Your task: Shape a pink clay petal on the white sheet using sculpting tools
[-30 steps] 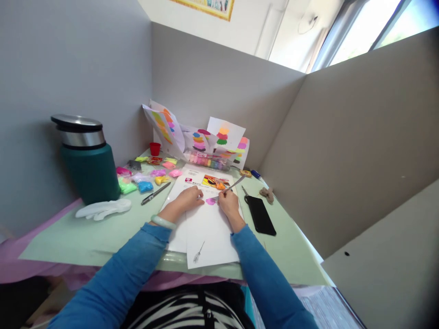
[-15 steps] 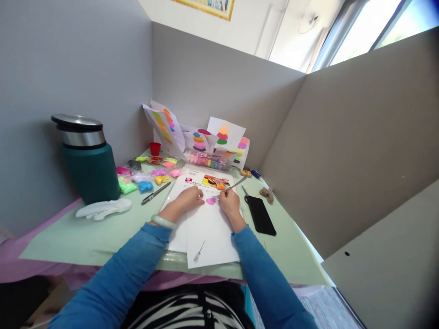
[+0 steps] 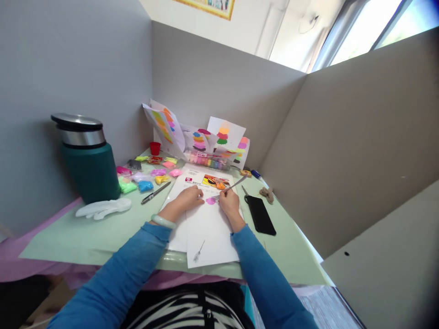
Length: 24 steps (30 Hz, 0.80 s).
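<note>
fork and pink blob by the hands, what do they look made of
The fork looks like smooth metal, probably steel, from its grey sheen. The pink blob seems matte, perhaps modelling clay, judging by its even colour and lack of shine.

The fork point(image 3: 239, 181) looks shiny metal, the sheet point(image 3: 210, 233) smooth matt paper, the flask point(image 3: 89, 171) matt.

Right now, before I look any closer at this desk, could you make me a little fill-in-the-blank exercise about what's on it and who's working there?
1. The right hand holds a metal ____ with its tines close to the pink patch.
2. The bangle is on the person's ____ wrist.
3. The small cup at the back is coloured ____.
4. Both sleeves are ____.

Missing words: fork; left; red; blue.
</note>
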Available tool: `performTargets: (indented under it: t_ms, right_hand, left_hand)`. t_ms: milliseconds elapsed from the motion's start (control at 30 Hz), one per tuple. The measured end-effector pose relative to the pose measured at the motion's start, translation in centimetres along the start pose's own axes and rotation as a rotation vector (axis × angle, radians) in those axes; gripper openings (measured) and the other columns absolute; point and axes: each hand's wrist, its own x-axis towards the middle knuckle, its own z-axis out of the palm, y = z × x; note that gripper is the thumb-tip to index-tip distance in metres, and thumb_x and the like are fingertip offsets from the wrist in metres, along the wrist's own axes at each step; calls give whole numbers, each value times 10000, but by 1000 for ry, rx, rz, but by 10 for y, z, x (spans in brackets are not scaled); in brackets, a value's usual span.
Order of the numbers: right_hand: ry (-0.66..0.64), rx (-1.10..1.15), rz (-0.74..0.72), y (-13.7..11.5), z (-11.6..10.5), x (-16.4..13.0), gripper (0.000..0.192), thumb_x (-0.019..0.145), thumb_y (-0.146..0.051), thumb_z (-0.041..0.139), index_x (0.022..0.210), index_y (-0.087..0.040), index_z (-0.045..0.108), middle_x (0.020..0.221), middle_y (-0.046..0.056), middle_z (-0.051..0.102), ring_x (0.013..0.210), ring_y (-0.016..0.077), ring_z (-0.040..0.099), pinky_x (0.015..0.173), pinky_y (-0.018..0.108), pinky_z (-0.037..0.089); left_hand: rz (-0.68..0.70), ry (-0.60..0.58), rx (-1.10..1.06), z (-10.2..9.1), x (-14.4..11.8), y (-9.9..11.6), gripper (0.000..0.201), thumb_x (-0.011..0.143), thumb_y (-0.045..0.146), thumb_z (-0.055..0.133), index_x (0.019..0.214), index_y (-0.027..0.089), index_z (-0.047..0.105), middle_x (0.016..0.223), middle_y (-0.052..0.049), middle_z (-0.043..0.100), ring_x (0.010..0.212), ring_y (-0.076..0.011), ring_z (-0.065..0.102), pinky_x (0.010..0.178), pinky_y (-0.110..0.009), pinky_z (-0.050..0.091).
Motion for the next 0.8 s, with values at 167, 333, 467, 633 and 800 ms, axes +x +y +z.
performTargets:
  t_ms: [167,333,467,633,800]
  right_hand:
    - [-4,-44,-1,-2,2,-1,309,876,-272,418,1007,-139,663,898,125,703,831,216,646,677,253,413]
    - [13,-13,43,4,-2,1,282,858,-242,429,979,-151,666,911,113,707,853,211,643,691,248,411]
    - [-10,17,12,-1,1,0,301,875,-276,413,992,-151,661,894,103,709,831,199,643,682,241,411]
    - [-12,-21,16,-3,3,0,315,869,-272,413,1020,-146,659,937,120,705,852,220,642,666,256,407]
    - [5,-11,45,2,0,2,292,854,-251,428,995,-151,663,932,114,707,858,214,641,678,250,408]
  left_hand:
    - [2,7,1,-1,-1,1,299,781,325,553,1007,180,686,990,-88,650,887,-216,621,810,-283,464]
    - [5,3,17,2,1,-1,308,782,339,555,1011,179,685,983,-91,646,876,-222,623,800,-292,465]
    - [-4,-1,4,0,0,0,308,780,332,555,1014,180,685,994,-89,647,880,-218,621,799,-286,462]
    - [13,12,8,-2,-2,2,308,783,323,547,1011,167,685,990,-96,647,880,-226,622,795,-294,463]
    - [11,7,19,2,0,0,315,782,333,549,1012,167,685,978,-94,646,876,-227,622,787,-292,464]
